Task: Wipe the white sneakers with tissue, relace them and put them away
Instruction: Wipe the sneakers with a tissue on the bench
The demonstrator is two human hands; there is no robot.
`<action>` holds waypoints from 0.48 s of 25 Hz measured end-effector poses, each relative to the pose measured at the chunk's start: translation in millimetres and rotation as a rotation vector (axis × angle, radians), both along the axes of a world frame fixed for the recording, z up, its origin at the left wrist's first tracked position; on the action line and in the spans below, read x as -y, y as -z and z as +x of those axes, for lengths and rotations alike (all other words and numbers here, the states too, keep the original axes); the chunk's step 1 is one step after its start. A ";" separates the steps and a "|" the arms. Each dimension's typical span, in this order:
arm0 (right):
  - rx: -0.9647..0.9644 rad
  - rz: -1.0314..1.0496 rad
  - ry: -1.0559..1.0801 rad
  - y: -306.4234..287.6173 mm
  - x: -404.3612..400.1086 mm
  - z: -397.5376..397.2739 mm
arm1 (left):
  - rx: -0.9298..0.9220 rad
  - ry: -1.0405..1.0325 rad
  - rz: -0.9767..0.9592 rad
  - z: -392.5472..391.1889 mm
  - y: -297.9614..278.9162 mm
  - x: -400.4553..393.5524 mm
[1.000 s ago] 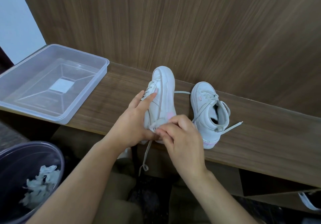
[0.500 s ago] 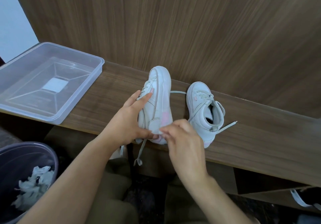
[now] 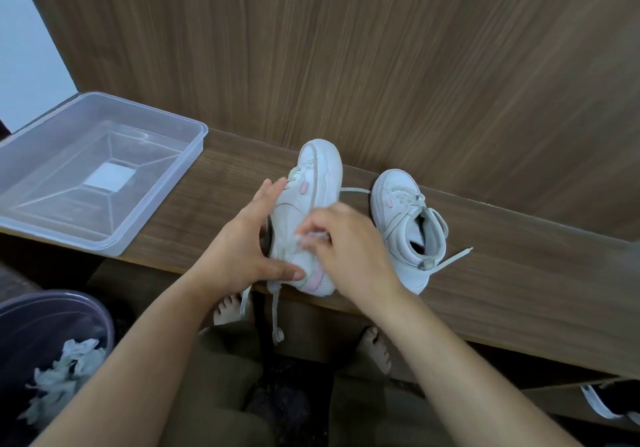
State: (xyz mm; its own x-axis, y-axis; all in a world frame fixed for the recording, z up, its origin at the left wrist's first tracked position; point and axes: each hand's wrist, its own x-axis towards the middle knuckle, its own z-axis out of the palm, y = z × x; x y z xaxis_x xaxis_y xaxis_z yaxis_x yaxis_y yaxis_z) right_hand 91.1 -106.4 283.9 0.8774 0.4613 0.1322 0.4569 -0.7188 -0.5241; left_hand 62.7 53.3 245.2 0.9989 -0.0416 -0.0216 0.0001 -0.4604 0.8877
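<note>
At the front edge of the wooden shelf, left hand: fingers straight along the far side of the left sneaker, thumb pressed against its heel end, bracing the shoe on its side. Right hand: fingers curled and blurred over the sneaker's ankle opening, apparently pinching a lace end; exact grip cannot be told. Left sneaker: white, pale pink patch at the heel and a pink tab near the eyelets, tipped on its side with toe pointing to the wall panel, heel at the shelf's front edge, lying between the two hands. Loose lace: off-white, hangs from the heel end below the shelf edge, knotted at the tip. Right sneaker: white, upright, just beside the right hand on its right, not touched; laces partly threaded, one end trailing right across the shelf, another stretching left to the held shoe. Clear plastic box: well to the left on the shelf. Dark bin: lower left, below the shelf, holding crumpled tissue.
</note>
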 end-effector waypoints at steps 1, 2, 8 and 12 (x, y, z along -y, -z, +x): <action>-0.004 -0.028 -0.082 1.5 5.7 -12.5 | 0.006 -0.003 -0.024 0.3 0.0 0.8; 0.022 -0.042 -0.138 4.7 9.5 -18.5 | 0.008 -0.008 -0.042 0.7 -0.2 2.0; 0.260 0.028 -0.008 5.4 -18.2 42.5 | -0.012 -0.061 -0.089 11.1 3.5 -1.4; 0.230 0.004 0.278 -1.1 -24.6 122.4 | 0.001 -0.012 -0.039 13.9 1.9 1.5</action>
